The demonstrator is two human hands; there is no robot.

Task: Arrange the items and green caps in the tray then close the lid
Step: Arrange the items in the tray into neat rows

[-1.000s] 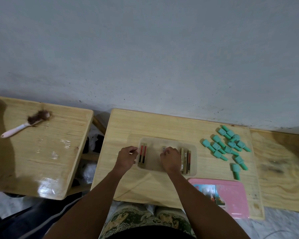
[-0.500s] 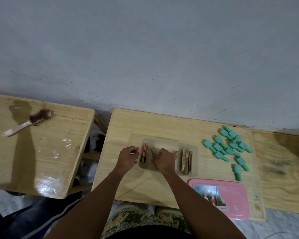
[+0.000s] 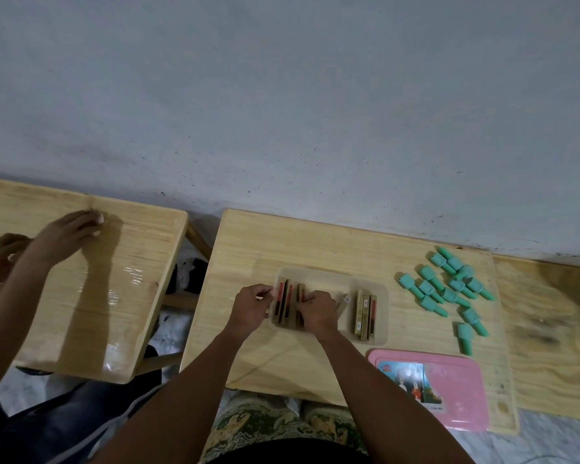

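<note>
The clear tray (image 3: pixel 380 291) sits mid-table, holding slim tan boxes (image 3: pixel 364 311) in two groups, left and right. Your right hand (image 3: pixel 318 311) grips a box in the left group; your left hand (image 3: pixel 252 306) pinches the tray's left edge. Green caps (image 3: pixel 449 289) lie scattered to the right, pink lid (image 3: pixel 452 386) nearer you.

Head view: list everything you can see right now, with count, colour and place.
Tray: one, clear, centre of middle table.
Stick boxes: three at tray's right, more at its left under the hands; tan with red or dark stripes.
Green caps: over a dozen, loose, right of tray.
Lid: one, pink, pictured label, near-right corner.
Tables: three, light wood.
Another person's hands: two, on left table.
Left hand: at tray's left edge.
Right hand: on the left boxes.
</note>
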